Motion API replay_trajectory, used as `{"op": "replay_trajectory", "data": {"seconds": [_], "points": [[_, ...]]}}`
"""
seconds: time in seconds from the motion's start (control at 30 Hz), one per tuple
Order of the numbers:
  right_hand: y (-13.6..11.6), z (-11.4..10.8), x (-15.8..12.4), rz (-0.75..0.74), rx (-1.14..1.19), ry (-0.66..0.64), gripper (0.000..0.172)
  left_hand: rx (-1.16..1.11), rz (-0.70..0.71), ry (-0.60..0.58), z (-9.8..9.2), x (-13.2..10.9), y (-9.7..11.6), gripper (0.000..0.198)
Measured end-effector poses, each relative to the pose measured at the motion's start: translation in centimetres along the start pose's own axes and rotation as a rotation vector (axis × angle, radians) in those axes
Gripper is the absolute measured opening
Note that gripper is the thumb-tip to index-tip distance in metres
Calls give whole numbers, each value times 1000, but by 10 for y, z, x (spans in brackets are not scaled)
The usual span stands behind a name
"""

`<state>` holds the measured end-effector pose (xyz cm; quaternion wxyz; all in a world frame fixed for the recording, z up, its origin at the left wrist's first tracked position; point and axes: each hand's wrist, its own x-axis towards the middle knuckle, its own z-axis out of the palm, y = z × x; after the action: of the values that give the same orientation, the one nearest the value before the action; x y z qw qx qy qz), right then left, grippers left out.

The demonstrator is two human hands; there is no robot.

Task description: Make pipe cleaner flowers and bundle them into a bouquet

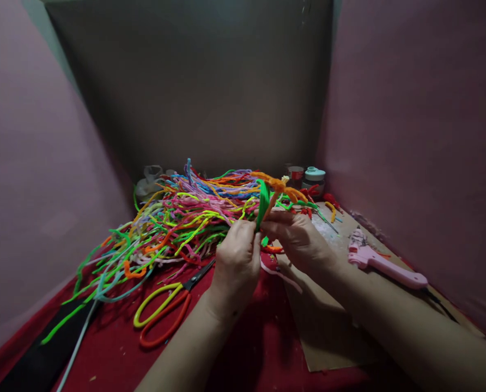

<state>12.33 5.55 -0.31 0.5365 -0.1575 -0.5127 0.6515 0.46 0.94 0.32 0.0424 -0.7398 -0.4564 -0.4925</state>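
Note:
My left hand (pixel 235 260) is closed in a pinch at the base of a pipe-cleaner flower, which stands upright above the fingers. Its orange head (pixel 283 187) has several fuzzy petals on a thin orange-brown stem. Beside the stem rises a curved green pipe-cleaner leaf (pixel 263 197). From the right, my right hand (pixel 302 239) meets the left at the lower stem, its fingers pressed together there. The exact grip of those fingertips is partly hidden. A pale pink pipe cleaner (pixel 286 279) hangs or lies just below the hands; I cannot tell which.
A big heap of coloured pipe cleaners (pixel 202 212) fills the back left. Scissors (pixel 167 316) with yellow and red handles lie on the red cloth (pixel 112 354). At right, a pink glue gun (pixel 386 267) rests on cardboard (pixel 328 343). Behind stands a jar (pixel 314 175) with a pale lid.

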Motion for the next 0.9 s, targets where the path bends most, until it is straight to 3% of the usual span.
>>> {"op": "replay_trajectory", "data": {"seconds": [0.13,0.27,0.37,0.47,0.67,0.77,0.9], "points": [[-1,2,-3,-47,-41,40,18,-73,-79,-2,-1,-2,-4,17],[-10,-5,-1,-14,-161,-50,20,-284,-270,-11,-5,0,1,15],[-15,-12,3,-12,-191,-117,26,-533,-464,-80,-8,3,6,13],[-13,-15,4,-7,-146,-126,22,-791,-631,-180,-10,6,5,13],[-7,-8,0,38,-20,-72,18,-1053,-701,-312,-14,11,-3,14],[-6,-4,-1,3,-24,-2,20,-899,-629,-316,-14,10,0,15],[-2,0,-2,-93,-36,96,14,-177,-196,-76,-4,2,2,19]]}}
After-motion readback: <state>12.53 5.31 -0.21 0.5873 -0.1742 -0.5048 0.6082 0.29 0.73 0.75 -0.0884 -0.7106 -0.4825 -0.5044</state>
